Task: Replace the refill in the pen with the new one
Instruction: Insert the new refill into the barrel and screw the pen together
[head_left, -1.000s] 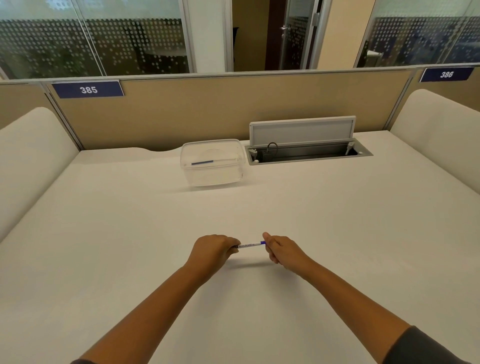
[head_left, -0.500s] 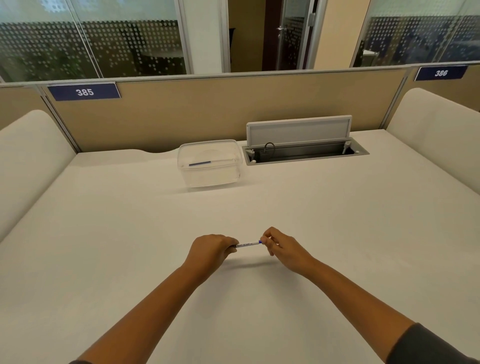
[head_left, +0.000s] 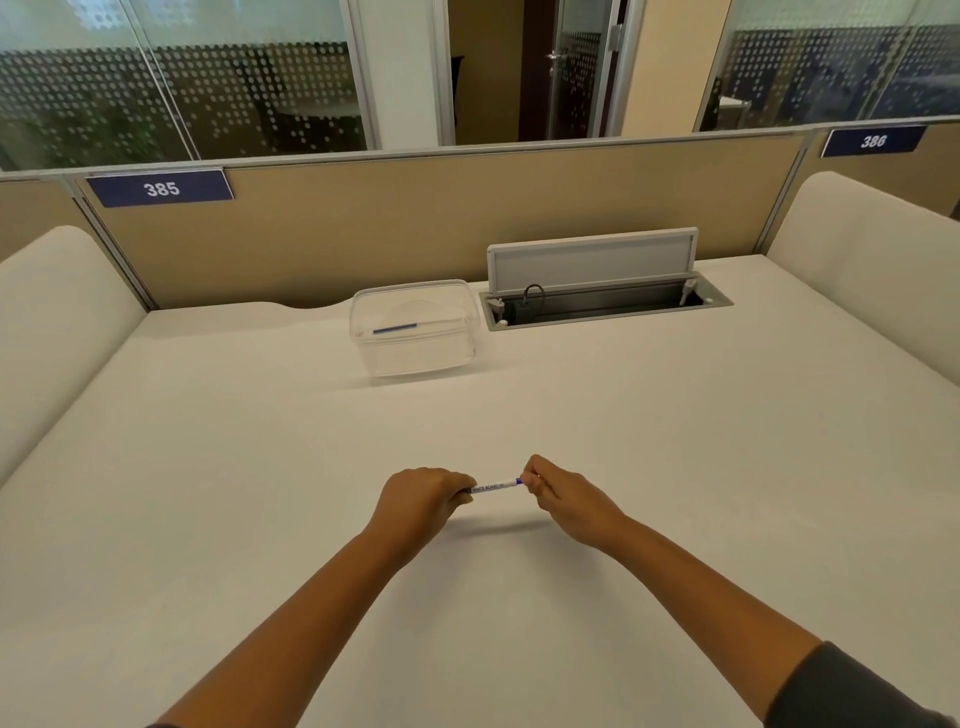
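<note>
A white pen (head_left: 493, 486) with a blue end and dark print is held level just above the white desk (head_left: 675, 467), in the middle near me. My left hand (head_left: 423, 501) is closed around its left end, which is hidden in my fist. My right hand (head_left: 558, 491) pinches the blue right end with its fingertips. Farther back stands a clear plastic box (head_left: 415, 358), and inside it lies a thin refill (head_left: 396, 328) with a blue section.
An open cable hatch (head_left: 602, 304) with its lid raised sits in the desk right of the box. A beige partition (head_left: 415, 218) closes the back edge. Padded white side panels (head_left: 57, 322) rise at left and right.
Both hands hold the pen in nearly the same spot. My right hand's fingers have shifted slightly on the blue end.
</note>
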